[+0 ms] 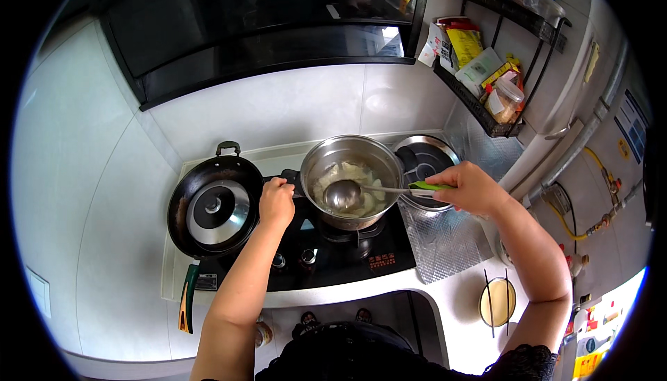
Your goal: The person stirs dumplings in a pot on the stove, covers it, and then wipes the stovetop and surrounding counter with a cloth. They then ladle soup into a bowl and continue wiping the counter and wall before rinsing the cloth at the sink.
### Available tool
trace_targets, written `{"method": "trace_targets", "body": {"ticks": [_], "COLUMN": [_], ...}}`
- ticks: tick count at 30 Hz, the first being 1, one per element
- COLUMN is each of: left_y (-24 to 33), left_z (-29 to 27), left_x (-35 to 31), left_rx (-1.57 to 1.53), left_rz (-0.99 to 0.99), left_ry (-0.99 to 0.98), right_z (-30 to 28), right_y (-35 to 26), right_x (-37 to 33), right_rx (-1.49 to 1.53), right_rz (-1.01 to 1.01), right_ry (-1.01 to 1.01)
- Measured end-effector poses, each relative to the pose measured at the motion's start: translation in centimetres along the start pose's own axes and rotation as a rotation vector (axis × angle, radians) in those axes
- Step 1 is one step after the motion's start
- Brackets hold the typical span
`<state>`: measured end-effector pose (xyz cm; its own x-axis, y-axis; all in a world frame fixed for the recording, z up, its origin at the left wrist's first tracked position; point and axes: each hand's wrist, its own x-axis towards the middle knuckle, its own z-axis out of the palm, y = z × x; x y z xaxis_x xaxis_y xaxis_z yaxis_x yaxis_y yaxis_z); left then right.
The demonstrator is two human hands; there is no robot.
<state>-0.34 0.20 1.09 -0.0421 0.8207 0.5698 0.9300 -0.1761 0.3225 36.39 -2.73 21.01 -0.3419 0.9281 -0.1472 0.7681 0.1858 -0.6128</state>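
My left hand (276,204) is closed around the dark side handle (294,179) of a steel pot (316,158) on the right burner. In my right hand (475,188) is a ladle (342,195) with a green-ended handle, gripped at that end. The ladle's round metal bowl is inside the pot, among pale sliced pieces (372,204) in liquid. What the pieces are, I cannot make out. To the pot's right, partly under my right hand, lies a steel lid with a black middle (425,162).
A black wok (182,197) holding a glass-and-steel lid (217,213) stands on the left of the black cooktop (333,266). Its green handle juts over the counter edge. A bowl (497,301) with two chopsticks sits at the right. Above hangs a rack (472,103) of packets and jars.
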Motion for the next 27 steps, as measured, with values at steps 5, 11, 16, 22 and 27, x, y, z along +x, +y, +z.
{"method": "trace_targets", "body": {"ticks": [5,11,16,22,27], "left_y": [0.0,0.0,0.0,0.0,0.1], "left_z": [0.1,0.1,-0.2,0.1,0.0], "left_x": [0.0,0.0,0.0,0.0,0.0], "left_rx": [-0.011,-0.03,-0.014,-0.03,-0.02], "left_rz": [-0.002,-0.001,0.004,0.001,0.002], "left_ry": [0.0,0.008,0.004,0.017,0.012], "right_z": [-0.8,-0.3,0.6,2.1,4.6], "right_y": [0.2,-0.9,-2.3,0.9,1.9], "right_x": [1.5,2.3,2.6,3.0,2.2], "right_rx": [-0.044,-0.596,-0.669,-0.478,-0.402], "right_rz": [0.057,-0.149,-0.078,-0.177,-0.167], "right_ry": [-0.178,-0.119,-0.166,-0.106,-0.034]}}
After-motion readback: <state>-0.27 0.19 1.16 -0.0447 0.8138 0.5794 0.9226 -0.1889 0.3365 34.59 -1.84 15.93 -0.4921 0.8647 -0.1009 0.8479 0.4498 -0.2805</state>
